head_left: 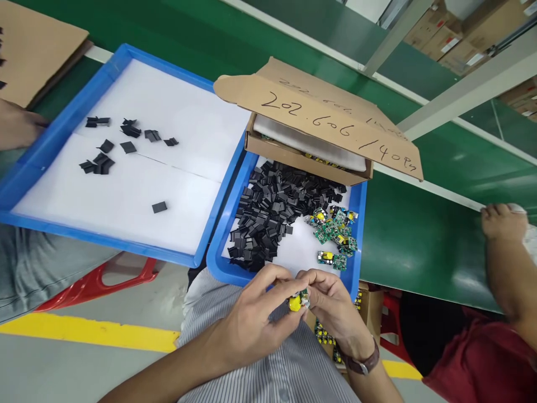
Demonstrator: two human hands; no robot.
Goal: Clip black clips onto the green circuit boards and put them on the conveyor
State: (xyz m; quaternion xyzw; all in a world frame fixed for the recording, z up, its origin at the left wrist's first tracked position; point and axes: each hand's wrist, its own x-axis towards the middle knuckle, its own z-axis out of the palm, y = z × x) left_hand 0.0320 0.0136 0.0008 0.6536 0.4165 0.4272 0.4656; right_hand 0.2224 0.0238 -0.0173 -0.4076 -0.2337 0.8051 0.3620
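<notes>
Close to my shirt, a small circuit board [296, 302] with a yellow transformer-like part is pinched between both hands. My left hand [255, 316] is closed, its thumb and fingers on the board's left side. From the other side, my right hand [333, 305], with a watch on its wrist, grips it with fingers bent; the fingertips partly cover it. Just beyond lies a blue tray [222, 268] lined with white. It carries a heap of black folded plastic pieces [272, 207] and, at its right, a loose cluster of green circuit boards [333, 232].
An open cardboard box [308, 159] with a handwritten flap rests on the tray's far edge. A larger blue tray [201, 246] on the left holds several black pieces [130, 131]. Other people's hands show at the left [19, 126] and right [503, 224] edges. A green bench [428, 246] extends right.
</notes>
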